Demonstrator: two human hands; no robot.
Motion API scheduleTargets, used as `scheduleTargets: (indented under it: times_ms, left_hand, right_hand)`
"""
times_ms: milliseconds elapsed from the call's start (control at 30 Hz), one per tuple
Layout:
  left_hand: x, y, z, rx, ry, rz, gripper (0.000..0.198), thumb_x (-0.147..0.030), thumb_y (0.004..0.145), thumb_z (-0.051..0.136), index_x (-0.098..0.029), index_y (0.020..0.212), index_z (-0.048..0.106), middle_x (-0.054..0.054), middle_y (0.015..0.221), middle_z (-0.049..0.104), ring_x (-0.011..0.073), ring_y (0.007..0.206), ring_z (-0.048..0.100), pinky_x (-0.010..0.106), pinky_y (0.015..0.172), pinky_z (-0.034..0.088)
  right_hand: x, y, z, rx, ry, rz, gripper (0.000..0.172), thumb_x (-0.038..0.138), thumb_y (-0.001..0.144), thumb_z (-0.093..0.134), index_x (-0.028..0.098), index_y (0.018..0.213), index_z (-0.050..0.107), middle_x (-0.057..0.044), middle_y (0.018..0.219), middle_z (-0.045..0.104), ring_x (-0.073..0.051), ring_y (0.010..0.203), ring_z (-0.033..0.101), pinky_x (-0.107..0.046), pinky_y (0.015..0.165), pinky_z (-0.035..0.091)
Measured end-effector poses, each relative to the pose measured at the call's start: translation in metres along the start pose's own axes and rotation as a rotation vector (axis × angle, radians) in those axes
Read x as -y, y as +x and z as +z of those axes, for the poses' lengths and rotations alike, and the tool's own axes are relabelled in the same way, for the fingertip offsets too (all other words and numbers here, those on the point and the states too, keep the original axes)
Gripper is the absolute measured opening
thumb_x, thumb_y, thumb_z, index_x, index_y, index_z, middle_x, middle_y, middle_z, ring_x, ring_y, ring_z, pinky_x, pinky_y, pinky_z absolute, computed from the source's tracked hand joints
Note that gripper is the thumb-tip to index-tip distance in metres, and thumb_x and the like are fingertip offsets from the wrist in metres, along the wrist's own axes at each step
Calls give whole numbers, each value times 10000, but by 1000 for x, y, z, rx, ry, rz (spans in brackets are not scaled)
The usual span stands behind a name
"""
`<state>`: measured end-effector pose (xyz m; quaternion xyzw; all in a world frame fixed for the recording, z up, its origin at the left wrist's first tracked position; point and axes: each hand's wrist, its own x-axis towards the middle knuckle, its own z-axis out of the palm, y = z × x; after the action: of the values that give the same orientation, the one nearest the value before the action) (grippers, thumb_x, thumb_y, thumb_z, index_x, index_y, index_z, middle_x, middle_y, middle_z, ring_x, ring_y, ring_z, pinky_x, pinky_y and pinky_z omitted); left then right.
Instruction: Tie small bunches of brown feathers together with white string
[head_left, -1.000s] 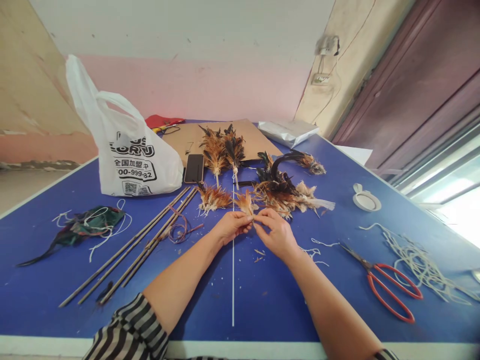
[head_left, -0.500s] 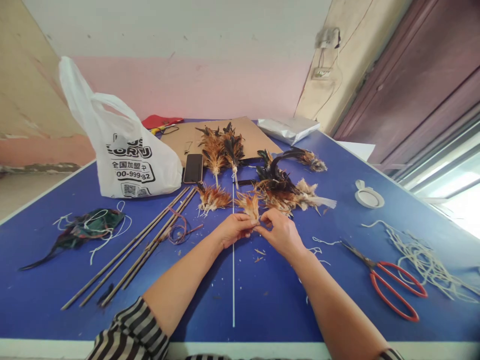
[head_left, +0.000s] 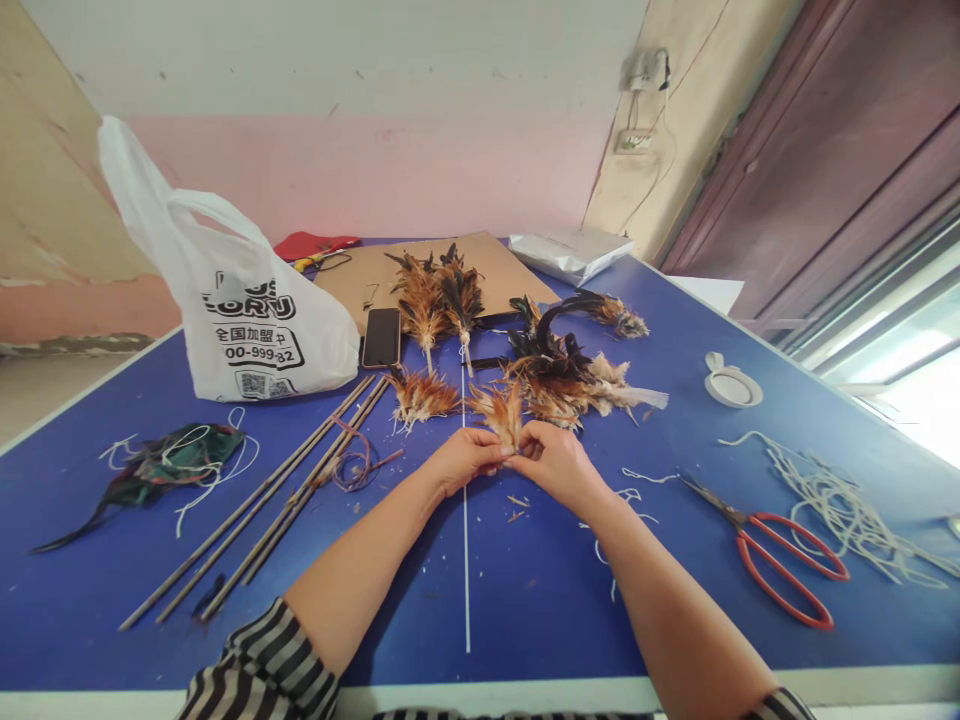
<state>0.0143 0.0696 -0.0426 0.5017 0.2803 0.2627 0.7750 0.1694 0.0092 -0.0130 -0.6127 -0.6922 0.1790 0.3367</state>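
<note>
Between my two hands stands a small bunch of orange-brown feathers (head_left: 502, 408), its tips pointing away from me. My left hand (head_left: 471, 458) pinches its base between thumb and fingers. From the other side, my right hand (head_left: 553, 458) is closed on the same base, its fingertips meeting the left ones; the quill ends are hidden there. Just beyond lies a loose pile of brown and black feathers (head_left: 555, 370) on the right. A smaller clump of reddish-brown feathers (head_left: 424, 396) rests on the left.
Two tied feather bundles (head_left: 442, 300) lie on brown cardboard (head_left: 510, 270) beside a phone (head_left: 382, 338). Thin sticks (head_left: 262, 515) and a white plastic bag (head_left: 277, 330) are at left. Red-handled scissors (head_left: 757, 540), tangled white string (head_left: 847, 510) and a tape roll (head_left: 733, 386) are at right.
Both hands keep hold of the feather bunch, and their fingers have shifted slightly at its base. More of the feathers shows upright now. The camera view has moved a little.
</note>
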Motion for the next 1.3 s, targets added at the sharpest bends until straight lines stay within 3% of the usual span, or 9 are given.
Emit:
scheduleTargets:
  times_ms: [133, 233, 433, 533, 767, 967, 1133, 1300]
  left_hand:
    - [0, 0, -1, -15, 0, 12, 233, -308, 603, 692, -91, 671, 643, 3, 544, 523, 45, 471, 416, 204, 499, 303]
    - [-1, 0, 0, 12, 41, 2, 236, -315, 600, 692, -96, 676, 643, 9, 555, 540, 56, 483, 439, 209, 506, 315]
    - [-3, -5, 9, 123, 214, -1, 265, -350, 594, 685, -91, 625, 640, 9, 540, 544, 60, 472, 434, 216, 499, 324]
    - [-3, -7, 12, 150, 240, -29, 274, -354, 589, 686, -90, 650, 647, 8, 541, 539, 65, 478, 439, 219, 495, 330]
    - [-5, -5, 11, 103, 109, -68, 300, -391, 626, 651, -100, 697, 639, 20, 601, 545, 73, 533, 473, 210, 505, 338]
    - [-4, -5, 14, 9, 308, 37, 330, -384, 584, 676, -103, 756, 664, -2, 551, 525, 58, 470, 401, 207, 468, 301]
    - [2, -3, 14, -48, 433, 65, 295, -388, 591, 663, -115, 702, 669, -21, 485, 495, 57, 430, 367, 208, 437, 269]
    - [-2, -3, 8, -53, 318, 28, 277, -362, 586, 680, -110, 701, 671, -8, 507, 512, 54, 444, 383, 208, 450, 283]
  right_hand:
    - [-1, 4, -6, 168, 366, 164, 289, 337, 595, 657, 157, 797, 555, 23, 619, 530, -82, 517, 439, -208, 490, 351]
    - [-1, 6, -14, 208, 602, 243, 349, 374, 639, 624, 141, 895, 580, 17, 625, 526, -64, 495, 407, -199, 465, 322]
    - [-1, 3, -13, 388, 874, 359, 298, 388, 632, 641, 133, 755, 550, 60, 495, 401, -25, 390, 255, -186, 373, 163]
    - [-2, 2, -8, 386, 881, 369, 286, 375, 617, 651, 140, 714, 519, 62, 498, 402, -23, 391, 263, -181, 368, 161]
    - [-7, 5, -6, 248, 818, 348, 249, 353, 637, 624, 149, 708, 500, 69, 487, 400, -32, 391, 286, -182, 371, 195]
    - [-7, 6, -5, 130, 595, 254, 165, 297, 664, 577, 146, 724, 544, 34, 556, 502, -71, 469, 404, -213, 459, 327]
    - [-2, 6, -2, 114, 475, 203, 161, 281, 656, 571, 135, 724, 568, 3, 635, 566, -110, 569, 480, -239, 549, 381]
    - [-5, 7, -4, 56, 420, 175, 232, 332, 655, 591, 136, 780, 580, -5, 649, 570, -116, 585, 489, -249, 569, 397]
